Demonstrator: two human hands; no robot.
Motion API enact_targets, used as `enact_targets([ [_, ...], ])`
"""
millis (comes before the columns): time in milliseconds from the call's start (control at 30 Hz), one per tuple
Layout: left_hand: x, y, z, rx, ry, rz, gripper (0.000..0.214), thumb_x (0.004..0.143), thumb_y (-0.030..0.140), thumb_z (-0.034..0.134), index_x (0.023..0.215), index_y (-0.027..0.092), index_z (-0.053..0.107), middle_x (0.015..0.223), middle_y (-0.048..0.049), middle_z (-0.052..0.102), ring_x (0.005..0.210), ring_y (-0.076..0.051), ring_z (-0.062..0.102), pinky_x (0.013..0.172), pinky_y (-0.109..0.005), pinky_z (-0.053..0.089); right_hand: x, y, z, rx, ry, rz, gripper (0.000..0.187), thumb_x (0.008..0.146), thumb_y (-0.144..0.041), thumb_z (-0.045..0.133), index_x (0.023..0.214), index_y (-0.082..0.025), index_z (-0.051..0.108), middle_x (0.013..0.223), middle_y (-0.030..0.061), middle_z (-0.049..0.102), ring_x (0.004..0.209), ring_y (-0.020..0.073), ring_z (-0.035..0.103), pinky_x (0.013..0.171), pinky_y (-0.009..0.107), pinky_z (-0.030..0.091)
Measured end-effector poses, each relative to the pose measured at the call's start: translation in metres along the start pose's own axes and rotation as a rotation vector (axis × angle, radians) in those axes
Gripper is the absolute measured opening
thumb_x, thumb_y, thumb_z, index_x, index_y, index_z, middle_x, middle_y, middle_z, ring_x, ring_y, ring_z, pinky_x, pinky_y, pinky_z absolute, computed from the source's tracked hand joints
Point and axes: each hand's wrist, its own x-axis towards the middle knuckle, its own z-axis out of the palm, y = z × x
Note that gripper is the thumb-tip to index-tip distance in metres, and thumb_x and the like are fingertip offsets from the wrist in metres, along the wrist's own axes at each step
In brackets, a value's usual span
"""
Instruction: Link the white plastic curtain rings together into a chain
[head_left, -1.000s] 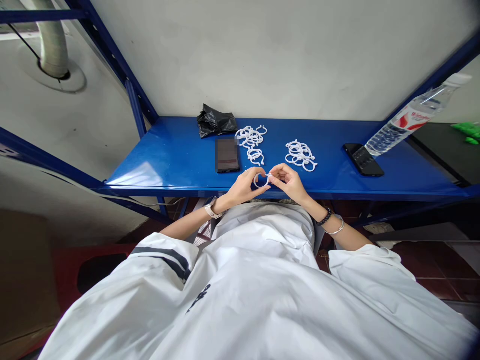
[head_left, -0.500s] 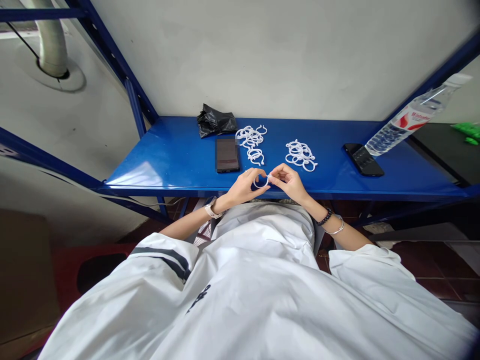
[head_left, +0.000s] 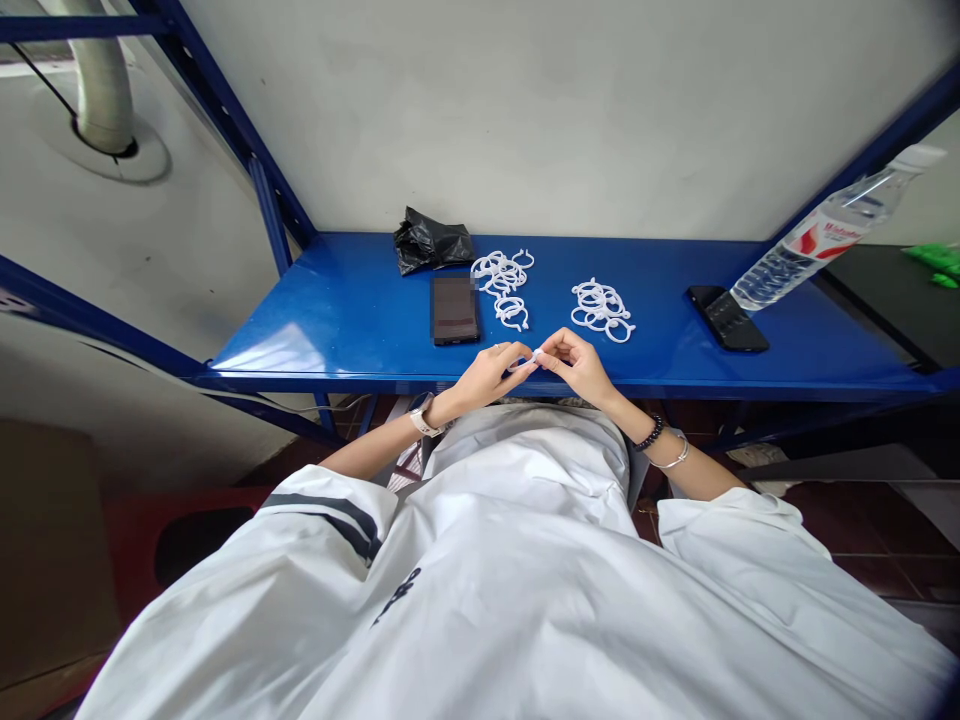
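Observation:
A thin white plastic ring point(head_left: 524, 364) is held between both hands above the front edge of the blue table. Part of it is hidden by the fingers, and it appears nearly edge-on. My left hand point(head_left: 484, 378) pinches one side of the ring. At its other side, the thumb and fingertips of my right hand point(head_left: 579, 366) close on the ring's end. Just beyond the hands lie two groups of similar white rings: a left pile point(head_left: 501, 274), in which some rings stand open, and a right pile point(head_left: 600, 308), whose rings look mostly closed.
A dark phone point(head_left: 455, 311) lies left of the left pile, with a crumpled black plastic bag point(head_left: 431, 243) behind it. Toward the right are another black phone point(head_left: 727, 320) and a water bottle point(head_left: 817, 240). Blue metal posts point(head_left: 225, 110) frame the blue table point(head_left: 352, 310).
The ring in my hands has tilted from showing its round opening to nearly edge-on, and my left fingers have drawn closer together. Both piles look the same.

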Motion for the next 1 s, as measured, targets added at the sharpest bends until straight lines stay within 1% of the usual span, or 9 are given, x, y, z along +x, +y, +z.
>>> enact_targets([
  [100, 0.0006, 0.0005, -0.0009, -0.054, 0.000, -0.035, 0.044, 0.103, 0.049, 0.031, 0.095, 0.017, 0.060, 0.083, -0.0060, 0.069, 0.070, -0.013, 0.062, 0.065, -0.023, 0.046, 0.0000, 0.0016, 0.0005, -0.016, -0.019, -0.007, 0.039, 0.078, -0.058, 0.072, 0.082, -0.022, 0.057, 0.077, 0.0004, 0.065, 0.072, 0.0155, 0.062, 0.070, 0.030, 0.053],
  [167, 0.0013, 0.0012, -0.0014, -0.120, -0.001, -0.067, 0.047, 0.103, 0.050, 0.029, 0.093, 0.016, 0.060, 0.083, -0.0061, 0.071, 0.069, -0.012, 0.064, 0.065, -0.022, 0.047, 0.0000, 0.0028, 0.0005, -0.017, -0.028, -0.018, 0.035, 0.081, -0.055, 0.071, 0.084, -0.022, 0.058, 0.079, 0.0007, 0.066, 0.073, 0.0153, 0.063, 0.069, 0.029, 0.052],
  [267, 0.0024, 0.0023, -0.0021, -0.207, 0.010, -0.096, 0.047, 0.102, 0.052, 0.030, 0.090, 0.016, 0.059, 0.079, -0.0053, 0.072, 0.062, -0.009, 0.063, 0.061, -0.019, 0.046, 0.0001, 0.0033, 0.0004, -0.014, -0.033, -0.041, 0.031, 0.083, -0.051, 0.070, 0.092, -0.022, 0.061, 0.082, 0.0008, 0.067, 0.074, 0.0148, 0.064, 0.069, 0.028, 0.052],
  [367, 0.0035, 0.0032, -0.0031, -0.258, 0.034, -0.101, 0.046, 0.102, 0.052, 0.033, 0.088, 0.015, 0.057, 0.073, -0.0040, 0.071, 0.057, -0.008, 0.061, 0.056, -0.018, 0.044, -0.0002, 0.0018, 0.0005, -0.023, -0.049, -0.057, 0.032, 0.083, -0.050, 0.070, 0.097, -0.023, 0.062, 0.083, 0.0009, 0.067, 0.075, 0.0150, 0.064, 0.068, 0.028, 0.052],
  [533, 0.0049, 0.0042, -0.0049, -0.309, 0.052, -0.127, 0.045, 0.101, 0.052, 0.034, 0.086, 0.016, 0.056, 0.065, -0.0015, 0.066, 0.051, -0.008, 0.056, 0.052, -0.018, 0.042, -0.0009, -0.0005, 0.0016, -0.070, -0.070, -0.072, 0.033, 0.080, -0.051, 0.072, 0.096, -0.022, 0.063, 0.082, 0.0010, 0.068, 0.071, 0.0145, 0.062, 0.066, 0.028, 0.052],
  [667, 0.0053, 0.0044, -0.0052, -0.338, 0.056, -0.131, 0.045, 0.101, 0.052, 0.035, 0.085, 0.016, 0.056, 0.062, -0.0006, 0.064, 0.050, -0.007, 0.054, 0.052, -0.018, 0.042, -0.0012, 0.0004, 0.0022, -0.081, -0.072, -0.096, 0.032, 0.081, -0.049, 0.072, 0.097, -0.023, 0.063, 0.082, 0.0012, 0.068, 0.069, 0.0145, 0.062, 0.065, 0.029, 0.052],
  [833, 0.0056, 0.0046, -0.0057, -0.326, 0.052, -0.166, 0.042, 0.101, 0.051, 0.035, 0.089, 0.016, 0.056, 0.063, 0.0002, 0.064, 0.050, -0.008, 0.055, 0.052, -0.019, 0.042, -0.0017, 0.0006, 0.0023, -0.103, -0.040, -0.089, 0.033, 0.081, -0.052, 0.070, 0.095, -0.023, 0.064, 0.082, 0.0016, 0.068, 0.071, 0.0156, 0.062, 0.067, 0.031, 0.053],
  [933, 0.0060, 0.0055, -0.0067, -0.298, 0.031, -0.151, 0.038, 0.101, 0.048, 0.038, 0.094, 0.016, 0.056, 0.063, 0.0008, 0.064, 0.051, -0.008, 0.055, 0.053, -0.019, 0.041, -0.0023, 0.0002, 0.0023, -0.112, -0.017, -0.081, 0.033, 0.082, -0.054, 0.070, 0.092, -0.023, 0.064, 0.082, 0.0014, 0.068, 0.071, 0.0159, 0.062, 0.068, 0.031, 0.053],
  [1000, 0.0062, 0.0063, -0.0071, -0.281, -0.001, -0.133, 0.035, 0.099, 0.048, 0.043, 0.100, 0.015, 0.055, 0.061, 0.0023, 0.062, 0.050, -0.008, 0.053, 0.052, -0.018, 0.040, -0.0028, 0.0004, 0.0021, -0.120, -0.005, -0.077, 0.032, 0.082, -0.054, 0.070, 0.090, -0.023, 0.065, 0.081, 0.0011, 0.068, 0.071, 0.0160, 0.062, 0.068, 0.031, 0.052],
])
